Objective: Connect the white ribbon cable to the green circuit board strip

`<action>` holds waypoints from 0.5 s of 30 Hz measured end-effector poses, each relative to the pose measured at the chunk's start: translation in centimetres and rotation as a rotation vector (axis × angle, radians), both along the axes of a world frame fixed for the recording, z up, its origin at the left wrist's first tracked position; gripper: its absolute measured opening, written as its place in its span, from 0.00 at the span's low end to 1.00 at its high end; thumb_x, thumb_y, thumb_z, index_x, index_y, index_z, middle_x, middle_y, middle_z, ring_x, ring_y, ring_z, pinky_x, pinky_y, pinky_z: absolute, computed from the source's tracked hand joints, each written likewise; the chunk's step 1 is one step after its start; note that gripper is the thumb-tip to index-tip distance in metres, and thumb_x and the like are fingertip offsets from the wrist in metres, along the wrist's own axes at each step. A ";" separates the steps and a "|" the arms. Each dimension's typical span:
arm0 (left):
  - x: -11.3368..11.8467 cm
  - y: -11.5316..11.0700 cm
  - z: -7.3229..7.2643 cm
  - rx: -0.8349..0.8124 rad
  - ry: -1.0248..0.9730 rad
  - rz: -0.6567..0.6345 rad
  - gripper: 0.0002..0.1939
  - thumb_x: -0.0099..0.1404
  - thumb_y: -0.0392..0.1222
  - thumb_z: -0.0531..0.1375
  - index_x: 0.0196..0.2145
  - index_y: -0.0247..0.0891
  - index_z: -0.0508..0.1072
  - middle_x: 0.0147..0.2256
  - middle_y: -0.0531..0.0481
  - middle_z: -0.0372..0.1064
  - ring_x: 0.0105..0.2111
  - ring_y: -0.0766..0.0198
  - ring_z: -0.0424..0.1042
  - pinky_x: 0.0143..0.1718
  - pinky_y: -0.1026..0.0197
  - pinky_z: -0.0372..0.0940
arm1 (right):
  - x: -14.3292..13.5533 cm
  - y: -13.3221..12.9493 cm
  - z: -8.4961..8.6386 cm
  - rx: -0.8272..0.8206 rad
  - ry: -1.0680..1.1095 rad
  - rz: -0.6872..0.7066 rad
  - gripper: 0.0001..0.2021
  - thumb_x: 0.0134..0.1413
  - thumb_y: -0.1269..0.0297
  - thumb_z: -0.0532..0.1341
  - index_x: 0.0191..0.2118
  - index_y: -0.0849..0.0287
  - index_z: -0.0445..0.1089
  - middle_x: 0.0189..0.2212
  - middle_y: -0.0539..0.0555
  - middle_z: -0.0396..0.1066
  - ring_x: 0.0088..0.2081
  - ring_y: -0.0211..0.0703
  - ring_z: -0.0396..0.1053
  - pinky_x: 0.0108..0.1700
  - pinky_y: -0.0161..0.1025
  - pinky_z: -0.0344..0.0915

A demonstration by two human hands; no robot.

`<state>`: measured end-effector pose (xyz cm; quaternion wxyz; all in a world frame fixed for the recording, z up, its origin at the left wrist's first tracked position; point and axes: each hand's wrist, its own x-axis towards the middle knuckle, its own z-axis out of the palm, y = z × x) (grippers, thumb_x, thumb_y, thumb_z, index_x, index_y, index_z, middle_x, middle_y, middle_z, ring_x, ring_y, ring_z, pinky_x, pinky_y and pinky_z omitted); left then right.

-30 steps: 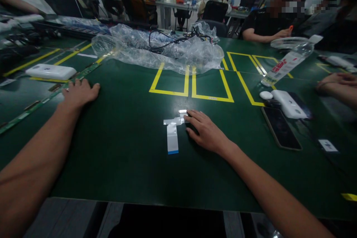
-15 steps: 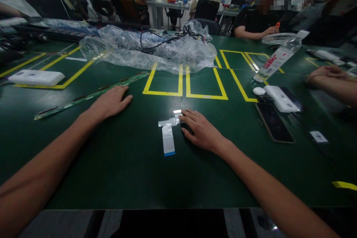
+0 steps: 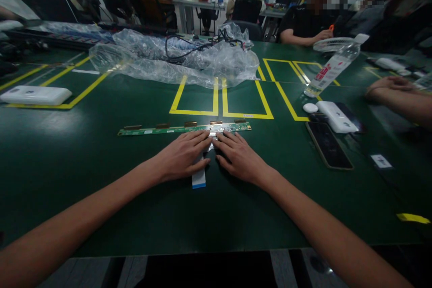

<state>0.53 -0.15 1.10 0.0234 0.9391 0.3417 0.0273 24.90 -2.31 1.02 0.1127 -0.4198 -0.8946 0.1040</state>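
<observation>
The long bare left forearm (image 3: 91, 211) and long bare right forearm (image 3: 324, 218) slant inward from opposite sides. The ungloved left hand (image 3: 182, 154) and ungloved right hand (image 3: 240, 155) face palm down, fingers extended, index fingertips nearly meeting, thumbs pointing inward, just apart.

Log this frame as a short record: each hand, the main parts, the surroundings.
Left hand: open, palm down, over part of the white ribbon cable
Right hand: open, palm down, fingertips near those of the left hand
Circuit board: long green strip lying crosswise just beyond the fingertips
Cable-to-board joint: cannot tell; hands partly cover it
Right side: dark phone, clear bottle
Far side: crumpled clear plastic
</observation>
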 end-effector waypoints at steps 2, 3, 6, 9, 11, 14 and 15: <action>0.2 0.0 0.1 0.012 0.010 0.004 0.37 0.78 0.59 0.46 0.72 0.29 0.58 0.71 0.36 0.51 0.71 0.48 0.52 0.70 0.45 0.51 | 0.0 0.1 0.0 -0.017 0.020 -0.009 0.26 0.71 0.59 0.54 0.70 0.60 0.59 0.71 0.63 0.58 0.73 0.59 0.50 0.73 0.64 0.48; 0.3 -0.1 0.0 0.020 0.013 0.011 0.36 0.78 0.59 0.46 0.71 0.30 0.59 0.71 0.35 0.51 0.71 0.47 0.52 0.70 0.45 0.51 | 0.0 0.1 0.0 -0.025 0.040 -0.016 0.26 0.71 0.60 0.53 0.70 0.59 0.59 0.71 0.62 0.59 0.73 0.58 0.50 0.73 0.64 0.48; 0.6 0.2 -0.1 0.034 0.025 0.056 0.35 0.79 0.58 0.45 0.71 0.30 0.59 0.71 0.35 0.51 0.70 0.46 0.53 0.69 0.44 0.52 | 0.1 0.4 0.0 -0.033 0.126 -0.031 0.25 0.71 0.61 0.53 0.70 0.57 0.59 0.70 0.62 0.60 0.72 0.55 0.53 0.73 0.63 0.49; -0.7 2.0 -0.2 0.034 0.052 0.162 0.35 0.79 0.57 0.43 0.71 0.29 0.60 0.70 0.34 0.53 0.70 0.46 0.54 0.69 0.45 0.52 | 0.2 0.5 0.1 -0.024 0.204 -0.037 0.24 0.71 0.62 0.53 0.68 0.57 0.60 0.69 0.63 0.62 0.70 0.54 0.57 0.71 0.61 0.55; -3.2 4.2 -0.3 0.035 0.070 0.279 0.35 0.79 0.57 0.42 0.70 0.26 0.60 0.69 0.33 0.54 0.69 0.45 0.55 0.69 0.45 0.52 | 0.3 0.6 0.1 -0.024 0.219 -0.041 0.23 0.71 0.62 0.53 0.68 0.59 0.61 0.68 0.65 0.62 0.70 0.54 0.58 0.69 0.60 0.57; -9.6 7.6 -0.4 0.004 0.058 0.486 0.37 0.80 0.57 0.40 0.69 0.23 0.60 0.68 0.32 0.55 0.68 0.45 0.57 0.68 0.45 0.53 | 0.4 0.6 0.1 -0.025 0.198 -0.027 0.23 0.71 0.62 0.54 0.67 0.60 0.62 0.67 0.65 0.63 0.69 0.55 0.59 0.69 0.60 0.59; -12.3 8.6 -0.4 -0.023 0.040 0.553 0.38 0.79 0.59 0.39 0.68 0.24 0.62 0.68 0.32 0.57 0.67 0.46 0.58 0.67 0.45 0.53 | 0.4 0.6 0.1 -0.019 0.194 -0.020 0.23 0.71 0.62 0.54 0.67 0.60 0.63 0.67 0.65 0.64 0.68 0.55 0.60 0.68 0.60 0.59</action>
